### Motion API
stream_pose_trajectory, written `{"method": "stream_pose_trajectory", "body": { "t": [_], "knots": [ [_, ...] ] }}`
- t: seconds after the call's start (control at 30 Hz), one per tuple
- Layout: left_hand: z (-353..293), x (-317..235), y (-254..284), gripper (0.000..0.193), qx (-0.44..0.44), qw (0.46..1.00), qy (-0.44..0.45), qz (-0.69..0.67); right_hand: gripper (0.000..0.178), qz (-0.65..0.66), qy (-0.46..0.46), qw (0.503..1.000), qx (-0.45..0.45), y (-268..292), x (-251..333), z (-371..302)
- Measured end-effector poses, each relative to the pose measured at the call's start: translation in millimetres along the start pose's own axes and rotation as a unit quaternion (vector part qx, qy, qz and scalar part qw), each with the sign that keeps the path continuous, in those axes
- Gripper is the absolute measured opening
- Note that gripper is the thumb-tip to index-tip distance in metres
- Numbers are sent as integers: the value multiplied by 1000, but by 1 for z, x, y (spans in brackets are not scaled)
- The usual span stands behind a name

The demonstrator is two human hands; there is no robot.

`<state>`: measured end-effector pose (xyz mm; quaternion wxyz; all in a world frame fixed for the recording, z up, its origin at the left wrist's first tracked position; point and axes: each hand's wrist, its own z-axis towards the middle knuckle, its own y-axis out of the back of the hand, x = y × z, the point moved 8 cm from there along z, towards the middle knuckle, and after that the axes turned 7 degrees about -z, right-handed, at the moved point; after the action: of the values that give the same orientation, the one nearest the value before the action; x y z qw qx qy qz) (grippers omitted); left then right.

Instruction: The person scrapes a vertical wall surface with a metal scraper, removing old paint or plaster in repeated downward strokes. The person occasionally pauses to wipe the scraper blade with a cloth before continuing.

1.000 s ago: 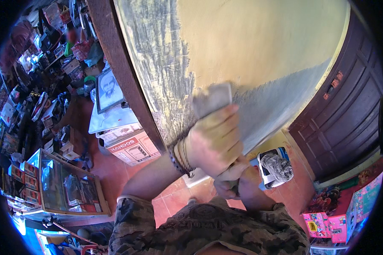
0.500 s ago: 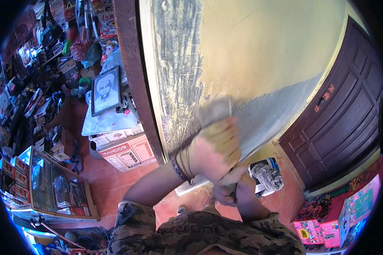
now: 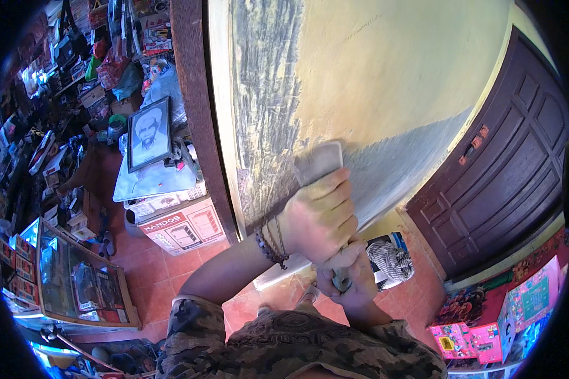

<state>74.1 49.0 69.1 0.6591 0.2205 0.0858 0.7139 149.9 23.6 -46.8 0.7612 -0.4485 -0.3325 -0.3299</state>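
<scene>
My left hand [image 3: 319, 215], with cord bracelets at the wrist, presses on the back of a flat grey trowel blade [image 3: 316, 161]. The blade lies against the wall [image 3: 392, 76], right where yellow paint meets a grey plastered patch [image 3: 385, 170]. My right hand [image 3: 348, 281] sits just under the left and is closed around the tool's dark handle, which it mostly hides. Both forearms come up from my camouflage shirt at the bottom edge.
A dark brown panelled door [image 3: 506, 170] stands to the right and a brown post [image 3: 193, 114] to the left. On the red tiled floor are a white tub holding a cloth [image 3: 392, 256], a cardboard box [image 3: 183, 227] under a framed portrait [image 3: 148, 132], a glass case [image 3: 76, 278] and pink toy boxes [image 3: 474, 335].
The view has swung a little, so the post and door stand more upright. Both hands stay on the trowel at the paint edge. My right hand shows more below the left.
</scene>
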Motion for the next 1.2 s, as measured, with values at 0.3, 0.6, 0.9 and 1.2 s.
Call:
{"method": "stream_pose_trajectory", "body": {
  "t": [0.3,0.6,0.9,1.2],
  "knots": [
    [1,-11,9,30,-19,999,-2,49,38,110,-110,987,-31,7,-20,-4],
    [14,-37,-1,36,37,989,-54,129,21,-439,121,882,-120,19,40,-19],
    [-5,1,-6,34,109,986,-21,121,47,-231,70,966,-92,25,-1,2],
    [11,10,7,25,46,996,15,76,77,77,-9,997,11,-3,-3,10]
  ]
}}
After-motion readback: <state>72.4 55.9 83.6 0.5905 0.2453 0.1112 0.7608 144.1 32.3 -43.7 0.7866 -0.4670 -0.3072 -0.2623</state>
